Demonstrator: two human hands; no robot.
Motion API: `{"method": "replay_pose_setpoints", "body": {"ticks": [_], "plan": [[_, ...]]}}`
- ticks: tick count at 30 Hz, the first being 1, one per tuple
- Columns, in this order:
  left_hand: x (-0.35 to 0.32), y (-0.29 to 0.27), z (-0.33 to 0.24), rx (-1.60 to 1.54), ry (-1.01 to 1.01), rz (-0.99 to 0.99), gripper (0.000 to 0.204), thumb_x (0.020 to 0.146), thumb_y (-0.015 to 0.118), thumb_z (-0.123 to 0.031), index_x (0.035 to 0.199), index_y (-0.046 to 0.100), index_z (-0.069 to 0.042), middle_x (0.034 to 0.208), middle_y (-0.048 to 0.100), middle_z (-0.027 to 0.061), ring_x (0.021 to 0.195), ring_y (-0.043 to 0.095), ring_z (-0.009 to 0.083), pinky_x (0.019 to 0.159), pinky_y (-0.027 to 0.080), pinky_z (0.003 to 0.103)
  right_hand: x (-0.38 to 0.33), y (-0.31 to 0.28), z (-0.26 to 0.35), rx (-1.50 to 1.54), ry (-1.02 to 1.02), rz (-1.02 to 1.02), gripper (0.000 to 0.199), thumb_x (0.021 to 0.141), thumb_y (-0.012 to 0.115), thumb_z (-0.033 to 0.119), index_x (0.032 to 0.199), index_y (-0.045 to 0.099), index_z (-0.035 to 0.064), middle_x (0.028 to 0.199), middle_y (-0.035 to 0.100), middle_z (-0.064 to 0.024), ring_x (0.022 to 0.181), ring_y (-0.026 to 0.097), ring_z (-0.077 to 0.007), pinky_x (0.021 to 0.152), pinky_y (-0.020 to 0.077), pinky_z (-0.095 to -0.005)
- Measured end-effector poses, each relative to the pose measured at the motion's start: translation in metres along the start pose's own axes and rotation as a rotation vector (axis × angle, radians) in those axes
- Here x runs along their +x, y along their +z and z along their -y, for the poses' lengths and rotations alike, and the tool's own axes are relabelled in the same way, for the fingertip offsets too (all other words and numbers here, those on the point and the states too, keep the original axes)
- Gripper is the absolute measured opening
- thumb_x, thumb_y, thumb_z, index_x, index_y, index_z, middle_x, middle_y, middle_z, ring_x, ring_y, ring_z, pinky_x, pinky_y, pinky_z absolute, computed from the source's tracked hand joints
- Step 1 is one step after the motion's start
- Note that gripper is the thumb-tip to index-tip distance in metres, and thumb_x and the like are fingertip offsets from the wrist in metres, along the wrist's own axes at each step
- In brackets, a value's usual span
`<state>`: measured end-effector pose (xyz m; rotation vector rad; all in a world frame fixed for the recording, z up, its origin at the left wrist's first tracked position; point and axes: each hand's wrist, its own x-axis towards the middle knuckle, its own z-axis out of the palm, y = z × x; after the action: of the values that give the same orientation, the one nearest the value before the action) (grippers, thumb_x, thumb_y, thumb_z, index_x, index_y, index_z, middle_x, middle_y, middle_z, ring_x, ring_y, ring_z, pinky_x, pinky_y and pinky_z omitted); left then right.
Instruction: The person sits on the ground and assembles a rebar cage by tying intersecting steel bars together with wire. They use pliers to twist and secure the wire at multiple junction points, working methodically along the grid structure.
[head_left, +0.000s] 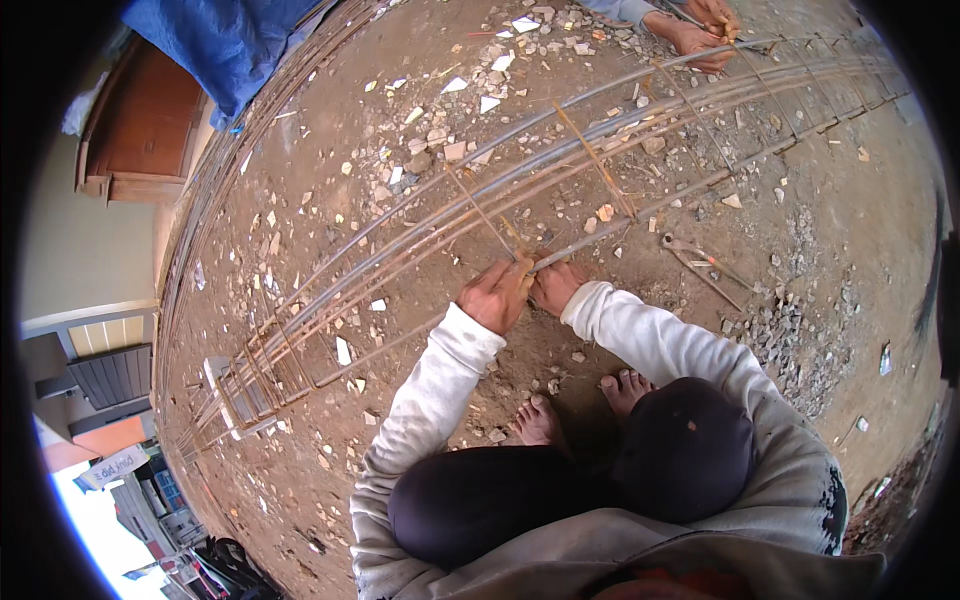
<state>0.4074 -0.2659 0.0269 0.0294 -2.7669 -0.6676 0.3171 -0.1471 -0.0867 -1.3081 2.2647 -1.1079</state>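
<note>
Both my hands meet at one joint of a long steel rebar cage lying across the ground. My left hand (497,295) is closed, its fingertips pinching the corner of a rusty stirrup (482,211) where it meets the near long bar (585,242). Just right of it, my right hand (558,287) is curled in under the same bar. Its fingertips are mostly hidden, and any small thing in them cannot be made out. A pair of long-handled pincers (705,268) lies on the dirt to the right, apart from my hands.
Another person's hands (705,42) work at the cage's far right end. More stirrups (265,375) stand bunched at its left end. Long loose rods (190,235) curve along the left. Stone and tile chips (440,135) litter the dirt; a blue tarp (225,50) hangs at upper left.
</note>
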Motion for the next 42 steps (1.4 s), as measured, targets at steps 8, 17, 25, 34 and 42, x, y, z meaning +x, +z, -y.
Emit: {"method": "replay_pose_setpoints", "body": {"ticks": [8,17,25,34,42], "plan": [[-0.002,-0.003,0.003,-0.104,-0.114,-0.023,0.029,0.083,0.067,-0.010,0.109,0.063,0.000,0.096,0.065,0.0176,0.083,0.066,0.0332,0.071,0.055,0.036,0.002,-0.009,-0.001,0.267,-0.144,0.012,0.033,0.082,0.055,0.011,0.112,0.057,-0.0023,0.097,0.061,-0.0272,0.087,0.060,-0.0448,0.076,0.0506,-0.0466],[0.003,-0.003,-0.002,-0.202,-0.153,-0.033,0.031,0.081,0.069,-0.009,0.111,0.063,-0.001,0.099,0.066,0.0181,0.089,0.066,0.0339,0.077,0.054,0.036,-0.021,-0.039,0.001,1.518,0.580,-0.010,0.020,0.094,0.055,0.010,0.110,0.063,0.0027,0.081,0.055,0.0017,0.064,0.046,-0.0088,0.060,0.0404,-0.0236],[-0.001,-0.011,-0.002,-0.290,-0.280,-0.064,0.034,0.081,0.071,-0.010,0.113,0.064,-0.003,0.097,0.066,0.0150,0.087,0.067,0.0275,0.077,0.053,0.033,-0.010,-0.018,-0.001,0.927,0.184,0.007,0.015,0.091,0.061,0.007,0.102,0.068,-0.0008,0.084,0.059,-0.0023,0.072,0.056,-0.0098,0.064,0.0454,-0.0257],[-0.006,-0.018,0.015,-0.518,-0.381,0.018,0.024,0.084,0.069,-0.008,0.107,0.067,-0.002,0.095,0.065,0.0090,0.082,0.065,0.0185,0.074,0.052,0.029,-0.008,-0.020,0.032,1.129,0.289,-0.011,0.021,0.085,0.071,0.015,0.100,0.068,-0.0008,0.086,0.062,-0.0026,0.079,0.062,-0.0111,0.072,0.0506,-0.0250],[0.004,-0.019,0.032,-0.878,-0.536,0.196,0.016,0.089,0.066,-0.010,0.095,0.067,0.005,0.083,0.064,0.0068,0.077,0.062,0.0126,0.067,0.050,0.026,-0.008,-0.025,0.026,0.671,0.058,-0.130,0.024,0.085,0.071,0.019,0.103,0.069,0.0029,0.086,0.062,-0.0071,0.079,0.058,-0.0129,0.070,0.0475,-0.0283]]}}
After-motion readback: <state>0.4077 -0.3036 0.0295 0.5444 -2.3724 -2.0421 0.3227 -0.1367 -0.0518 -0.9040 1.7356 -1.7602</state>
